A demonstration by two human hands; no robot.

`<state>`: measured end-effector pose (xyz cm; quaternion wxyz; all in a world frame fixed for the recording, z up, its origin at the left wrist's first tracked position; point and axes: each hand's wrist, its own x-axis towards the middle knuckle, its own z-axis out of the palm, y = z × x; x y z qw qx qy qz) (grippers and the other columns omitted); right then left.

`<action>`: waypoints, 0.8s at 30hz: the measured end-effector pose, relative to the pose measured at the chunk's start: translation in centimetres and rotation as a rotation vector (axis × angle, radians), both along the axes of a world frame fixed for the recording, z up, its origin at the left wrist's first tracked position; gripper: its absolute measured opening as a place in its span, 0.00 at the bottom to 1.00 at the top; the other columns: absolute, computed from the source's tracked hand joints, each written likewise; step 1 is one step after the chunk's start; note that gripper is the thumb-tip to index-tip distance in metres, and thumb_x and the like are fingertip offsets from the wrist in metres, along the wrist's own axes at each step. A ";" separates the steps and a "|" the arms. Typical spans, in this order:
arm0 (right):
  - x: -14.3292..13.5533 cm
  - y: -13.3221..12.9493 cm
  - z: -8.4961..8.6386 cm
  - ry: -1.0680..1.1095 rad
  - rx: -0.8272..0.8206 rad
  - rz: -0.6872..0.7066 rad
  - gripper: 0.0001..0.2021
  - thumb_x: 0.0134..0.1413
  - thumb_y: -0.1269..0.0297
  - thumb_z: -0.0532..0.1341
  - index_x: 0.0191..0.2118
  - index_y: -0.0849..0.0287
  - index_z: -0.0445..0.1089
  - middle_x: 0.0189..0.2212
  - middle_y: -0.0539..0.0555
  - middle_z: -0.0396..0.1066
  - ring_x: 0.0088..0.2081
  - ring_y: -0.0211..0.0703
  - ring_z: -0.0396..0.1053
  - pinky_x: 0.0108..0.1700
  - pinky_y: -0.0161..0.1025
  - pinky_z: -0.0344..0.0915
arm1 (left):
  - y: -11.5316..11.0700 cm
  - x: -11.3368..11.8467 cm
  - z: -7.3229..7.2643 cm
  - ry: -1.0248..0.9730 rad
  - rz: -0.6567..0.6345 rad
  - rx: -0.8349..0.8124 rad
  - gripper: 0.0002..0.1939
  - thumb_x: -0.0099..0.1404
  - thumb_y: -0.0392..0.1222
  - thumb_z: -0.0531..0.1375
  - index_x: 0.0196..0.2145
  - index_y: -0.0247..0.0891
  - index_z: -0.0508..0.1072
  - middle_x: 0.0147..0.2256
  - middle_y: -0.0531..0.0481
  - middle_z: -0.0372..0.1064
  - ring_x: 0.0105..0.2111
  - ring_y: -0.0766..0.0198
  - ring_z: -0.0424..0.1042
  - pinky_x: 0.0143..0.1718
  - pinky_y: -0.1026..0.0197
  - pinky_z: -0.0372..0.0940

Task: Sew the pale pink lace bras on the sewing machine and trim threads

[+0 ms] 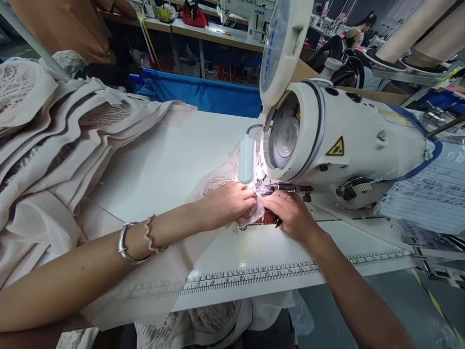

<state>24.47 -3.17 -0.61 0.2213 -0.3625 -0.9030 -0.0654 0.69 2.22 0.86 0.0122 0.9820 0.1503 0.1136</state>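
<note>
Beneath the head of a white sewing machine [363,140], a pale pink lace fabric [218,182] lies at the brightly lit needle area. My left hand [232,201] presses on this fabric from the left, its fingers bent together beside the needle. On the right, my right hand [290,213] has its fingers together at the fabric's edge, with a small dark pointed tool partly showing under them. A pale green lamp [246,160] hangs just above my left fingertips. The exact grip of both hands is partly hidden by glare.
Layered pale fabric pieces [72,121] are heaped on the left of the white table [174,145]. A printed ruler [250,276] runs along the front edge. Written paper [432,194] hangs at the right. A person in brown [69,29] is at the upper left.
</note>
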 end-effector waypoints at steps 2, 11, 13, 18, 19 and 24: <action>-0.1 0.0 0.1 0.008 0.008 0.005 0.15 0.63 0.79 0.54 0.45 0.58 0.74 0.41 0.55 0.79 0.43 0.48 0.71 0.43 0.44 0.67 | 0.1 -0.1 0.1 -0.011 -0.011 -0.025 0.05 0.71 0.34 0.58 0.37 0.35 0.74 0.38 0.44 0.74 0.34 0.59 0.67 0.30 0.56 0.60; -0.2 -0.1 0.3 0.031 0.033 -0.010 0.22 0.57 0.85 0.49 0.48 0.59 0.72 0.37 0.54 0.78 0.43 0.47 0.72 0.42 0.43 0.67 | -0.1 0.2 -0.7 -0.079 0.052 0.022 0.09 0.69 0.34 0.60 0.46 0.35 0.74 0.39 0.42 0.71 0.32 0.59 0.65 0.29 0.57 0.57; -0.1 -0.1 0.3 0.051 0.015 0.010 0.20 0.59 0.84 0.51 0.47 0.58 0.73 0.38 0.54 0.78 0.43 0.47 0.71 0.42 0.42 0.67 | -0.2 0.2 -0.8 -0.098 0.056 0.024 0.06 0.70 0.33 0.58 0.42 0.35 0.75 0.37 0.43 0.71 0.32 0.59 0.64 0.30 0.56 0.56; 0.0 0.1 0.3 0.106 0.004 0.091 0.08 0.63 0.75 0.60 0.39 0.58 0.75 0.38 0.54 0.79 0.40 0.46 0.71 0.41 0.43 0.66 | -0.2 -0.2 -0.4 -0.063 0.016 0.078 0.10 0.72 0.34 0.55 0.32 0.36 0.71 0.36 0.46 0.73 0.33 0.59 0.66 0.32 0.56 0.56; 0.0 0.1 0.4 0.112 0.012 0.096 0.06 0.63 0.74 0.61 0.38 0.58 0.76 0.37 0.54 0.80 0.40 0.45 0.72 0.41 0.43 0.65 | -0.2 -0.3 -0.3 -0.048 0.027 0.092 0.09 0.72 0.34 0.55 0.32 0.36 0.70 0.37 0.45 0.74 0.33 0.59 0.66 0.33 0.56 0.56; 0.0 0.0 0.3 0.144 0.037 0.081 0.06 0.63 0.74 0.62 0.39 0.58 0.76 0.37 0.53 0.81 0.38 0.44 0.72 0.40 0.42 0.66 | 0.0 -0.5 -0.5 -0.037 0.075 0.092 0.07 0.71 0.37 0.57 0.34 0.35 0.70 0.40 0.41 0.75 0.35 0.56 0.68 0.35 0.55 0.56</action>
